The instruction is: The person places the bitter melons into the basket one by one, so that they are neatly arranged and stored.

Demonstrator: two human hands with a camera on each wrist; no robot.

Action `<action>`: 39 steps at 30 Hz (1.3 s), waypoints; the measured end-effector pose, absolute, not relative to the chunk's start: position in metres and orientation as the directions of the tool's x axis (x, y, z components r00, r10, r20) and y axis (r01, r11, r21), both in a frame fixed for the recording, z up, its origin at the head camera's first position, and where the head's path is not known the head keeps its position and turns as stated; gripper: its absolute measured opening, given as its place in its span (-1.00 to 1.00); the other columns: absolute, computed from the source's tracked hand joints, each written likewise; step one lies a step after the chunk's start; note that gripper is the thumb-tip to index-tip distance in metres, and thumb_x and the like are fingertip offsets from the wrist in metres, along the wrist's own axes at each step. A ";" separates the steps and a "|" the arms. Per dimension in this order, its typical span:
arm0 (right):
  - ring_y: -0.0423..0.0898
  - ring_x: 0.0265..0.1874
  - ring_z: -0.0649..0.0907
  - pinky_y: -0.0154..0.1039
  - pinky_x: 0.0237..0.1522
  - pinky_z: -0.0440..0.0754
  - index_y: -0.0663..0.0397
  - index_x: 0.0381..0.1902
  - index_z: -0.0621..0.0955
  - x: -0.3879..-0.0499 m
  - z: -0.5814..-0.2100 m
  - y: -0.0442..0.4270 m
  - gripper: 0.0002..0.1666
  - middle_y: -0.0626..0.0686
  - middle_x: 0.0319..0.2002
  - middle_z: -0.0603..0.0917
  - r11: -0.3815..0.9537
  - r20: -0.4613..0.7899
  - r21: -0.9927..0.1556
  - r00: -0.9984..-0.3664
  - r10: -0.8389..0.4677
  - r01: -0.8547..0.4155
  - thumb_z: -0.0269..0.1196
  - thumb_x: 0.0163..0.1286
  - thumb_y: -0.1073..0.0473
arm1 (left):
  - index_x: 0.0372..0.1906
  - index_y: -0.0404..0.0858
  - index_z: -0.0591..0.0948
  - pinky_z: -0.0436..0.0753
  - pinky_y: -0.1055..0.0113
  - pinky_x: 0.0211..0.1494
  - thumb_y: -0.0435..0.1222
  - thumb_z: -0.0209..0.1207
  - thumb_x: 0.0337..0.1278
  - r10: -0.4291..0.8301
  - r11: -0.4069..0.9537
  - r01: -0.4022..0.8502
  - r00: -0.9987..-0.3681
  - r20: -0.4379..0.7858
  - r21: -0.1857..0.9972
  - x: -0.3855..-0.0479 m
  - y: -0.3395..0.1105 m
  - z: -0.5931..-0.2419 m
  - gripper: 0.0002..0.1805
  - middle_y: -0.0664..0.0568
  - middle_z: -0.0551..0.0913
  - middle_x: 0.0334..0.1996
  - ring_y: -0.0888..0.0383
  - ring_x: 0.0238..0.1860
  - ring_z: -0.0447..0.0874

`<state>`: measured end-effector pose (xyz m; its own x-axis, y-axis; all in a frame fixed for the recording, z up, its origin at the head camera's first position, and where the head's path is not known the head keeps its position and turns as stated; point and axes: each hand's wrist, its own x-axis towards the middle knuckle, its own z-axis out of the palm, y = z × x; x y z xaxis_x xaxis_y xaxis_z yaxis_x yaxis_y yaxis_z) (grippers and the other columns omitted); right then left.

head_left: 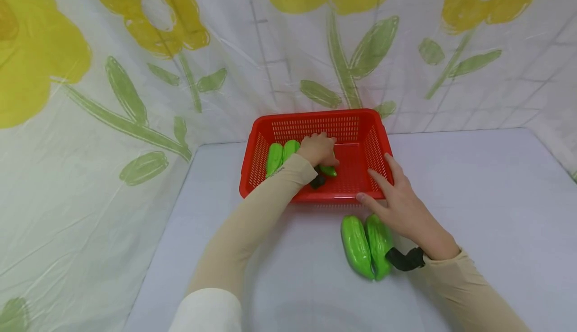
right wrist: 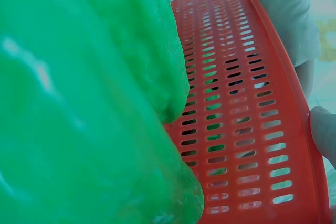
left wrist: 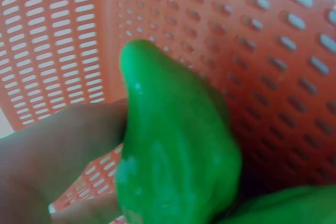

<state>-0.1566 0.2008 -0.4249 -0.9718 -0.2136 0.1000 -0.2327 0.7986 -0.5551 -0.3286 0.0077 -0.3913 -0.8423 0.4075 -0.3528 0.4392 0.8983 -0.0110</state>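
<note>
My left hand [head_left: 318,149] reaches down into a red plastic basket [head_left: 315,198], its fingers around a long, glossy green vegetable [head_left: 328,171]. In the left wrist view that vegetable [left wrist: 173,145] shows a tapered tip beside the fingers [left wrist: 68,140], close to the perforated wall. Two more green vegetables [head_left: 275,158] lie in the basket's left part. My right hand [head_left: 403,207] rests at the basket's near right corner, fingers spread and fairly straight. Its thumb touches the rim in the right wrist view. Below that hand, two green vegetables [head_left: 357,247] lie side by side on the table.
The basket stands toward the back of a pale table [head_left: 487,212]. Behind it hangs a white curtain [head_left: 234,26] printed with yellow flowers. Dark straps [head_left: 405,260] sit on the wrists.
</note>
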 end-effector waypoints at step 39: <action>0.48 0.54 0.11 0.48 0.20 0.51 0.26 0.56 0.32 -0.157 -0.426 0.202 -0.02 0.26 0.69 -0.24 0.795 0.104 -0.557 -0.970 -0.221 -0.241 0.23 0.48 -0.31 | 0.68 0.09 0.13 0.27 -0.09 0.62 0.27 0.17 0.35 0.448 0.886 0.463 -0.845 -0.293 0.021 -0.308 0.006 -0.346 -0.07 -0.04 0.15 0.65 -0.11 0.62 0.15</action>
